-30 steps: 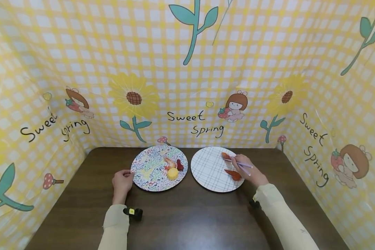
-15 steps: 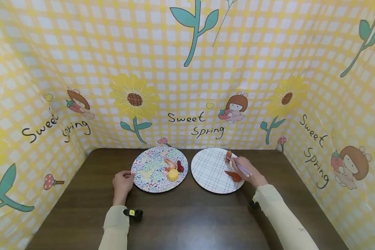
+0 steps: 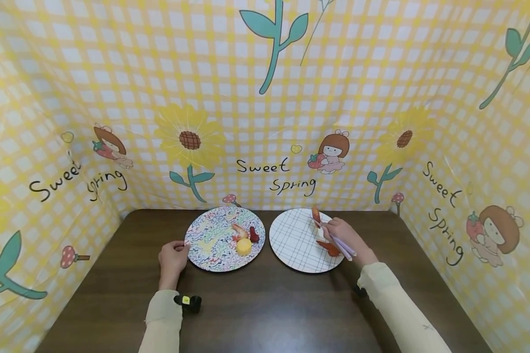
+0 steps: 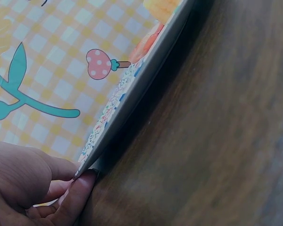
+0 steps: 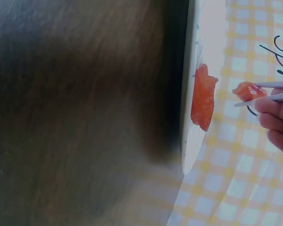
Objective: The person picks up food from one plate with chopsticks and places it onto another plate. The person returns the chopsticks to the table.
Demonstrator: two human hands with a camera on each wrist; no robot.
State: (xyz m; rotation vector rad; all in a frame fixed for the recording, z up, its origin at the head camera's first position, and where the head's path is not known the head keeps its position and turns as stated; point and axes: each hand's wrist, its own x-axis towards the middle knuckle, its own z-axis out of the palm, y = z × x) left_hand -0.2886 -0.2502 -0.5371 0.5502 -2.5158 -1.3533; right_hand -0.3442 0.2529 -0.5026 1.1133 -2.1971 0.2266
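My left hand pinches the left rim of a round plate with a colourful squiggle pattern; in the left wrist view its fingers hold the edge. My right hand holds lilac chopsticks. Between their tips is a glossy reddish-brown food piece, over the far part of a white plate with crossing lines. In the right wrist view this piece appears apart from the plate. A second reddish-brown piece lies on the lined plate, near its right side.
On the squiggle plate lie a shrimp, a dark red piece and a yellow round piece. Both plates stand side by side at the back of the brown wooden table. A checked cloth hangs around the table.
The chopsticks have turned, and the gripped food piece has shifted from the plate's far right to stand upright, higher and further left. My left hand stays at its plate's rim.
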